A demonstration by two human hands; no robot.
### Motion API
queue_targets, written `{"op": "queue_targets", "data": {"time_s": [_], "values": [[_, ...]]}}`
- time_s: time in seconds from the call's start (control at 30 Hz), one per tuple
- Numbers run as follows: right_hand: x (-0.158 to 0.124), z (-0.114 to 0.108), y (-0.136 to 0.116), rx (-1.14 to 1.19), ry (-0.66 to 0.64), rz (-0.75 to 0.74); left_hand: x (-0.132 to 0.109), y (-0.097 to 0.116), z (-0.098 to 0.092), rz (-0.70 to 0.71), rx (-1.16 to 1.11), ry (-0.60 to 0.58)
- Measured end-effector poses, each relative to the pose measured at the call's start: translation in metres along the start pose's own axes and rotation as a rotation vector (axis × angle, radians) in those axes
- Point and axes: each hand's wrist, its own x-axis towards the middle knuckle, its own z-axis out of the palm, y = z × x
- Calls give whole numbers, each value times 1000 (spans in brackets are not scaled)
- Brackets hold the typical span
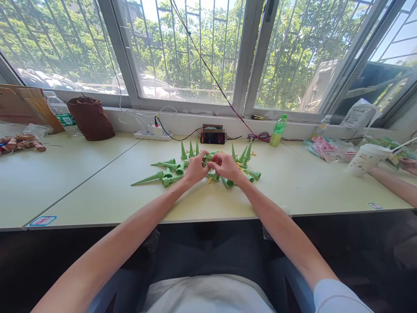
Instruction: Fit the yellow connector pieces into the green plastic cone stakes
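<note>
My left hand (196,168) is closed around a green plastic watering spike (207,159), mostly hidden by the fingers. My right hand (226,166) meets it from the other side, its thumb and forefinger pinched at the piece; whatever small part sits between them is hidden. Around both hands lie several more green spikes: a long one (148,178) on its side at the left, and upright ones (183,150) behind my left hand. Another upright spike (247,153) stands behind my right hand. Small yellow valve pieces (209,180) are scattered among them.
At the back stand a phone (212,138), a power strip (152,135) and a green bottle (278,130). A brown bag (90,118) is on the left. To the right are a white cup (369,160), pink packaged items (325,148) and another person's arm (392,184).
</note>
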Motion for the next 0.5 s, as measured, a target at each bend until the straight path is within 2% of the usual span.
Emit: {"op": "queue_targets", "data": {"time_s": [0.5], "values": [[-1,1,1,-62,-35,-5,0,-1,-1,7,33,-68]]}}
